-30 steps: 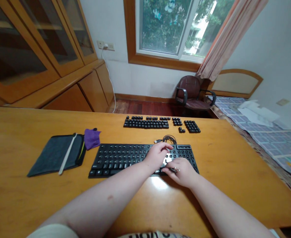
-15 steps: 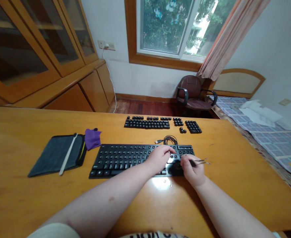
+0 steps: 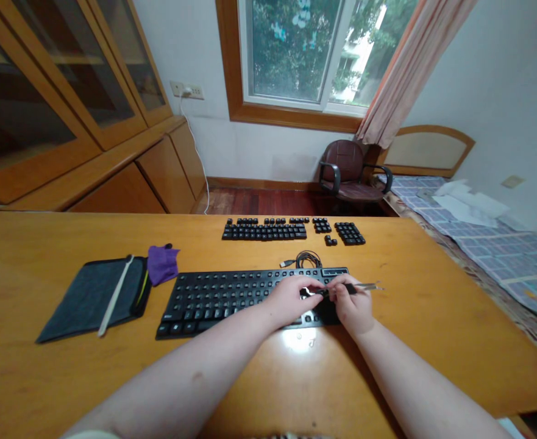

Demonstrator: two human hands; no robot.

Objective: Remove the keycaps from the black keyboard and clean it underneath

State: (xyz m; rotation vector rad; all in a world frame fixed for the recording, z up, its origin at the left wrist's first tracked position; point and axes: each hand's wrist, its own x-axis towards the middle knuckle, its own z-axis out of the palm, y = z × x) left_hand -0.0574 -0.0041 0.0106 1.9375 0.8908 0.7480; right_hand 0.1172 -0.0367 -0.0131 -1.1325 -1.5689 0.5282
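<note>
Lying flat on desk (image 3: 272, 390), long edge toward person: kbd (image 3: 222, 292), black, within easy reach of both hands. Most rows look bare of caps; bottom-row keys nr. the left corner seem capped.

L hand (image 3: 293, 299) over right half of kbd, fingers & thumb curved in; can't tell if anything's pinched, fingertips too dark/small. R hand (image 3: 355, 305) just beside it, gripping slim tool (image 3: 364, 286) w/ dark body & metal prongs. Prongs point right, away from L hand, prob. so R fingertips stay free for close work. Can't tell if the hands touch.

Behind kbd: coiled cable (image 3: 309, 259), USB plug (image 3: 287, 263) loose, prob. bundled to keep it out of the way. Farther back, nr. desk's far edge: loose keycaps (image 3: 263, 231) in kbd-order groups, numpad block (image 3: 349, 233) at right; layout prob. makes each cap's place easy to read.

Left of kbd: dark pouch (image 3: 89, 292), pale stick (image 3: 115, 299) laid across, purple cloth (image 3: 163, 264) adj.

Surface: yellowish wood, glossy, glare nr. kbd's front edge.

Room: glazed cabinet (image 3: 113, 189) L; window (image 3: 291, 55) & pink curtain (image 3: 414, 67) opp.; armchair (image 3: 345, 164) below; bed (image 3: 501, 244) R, checked cover.
</note>
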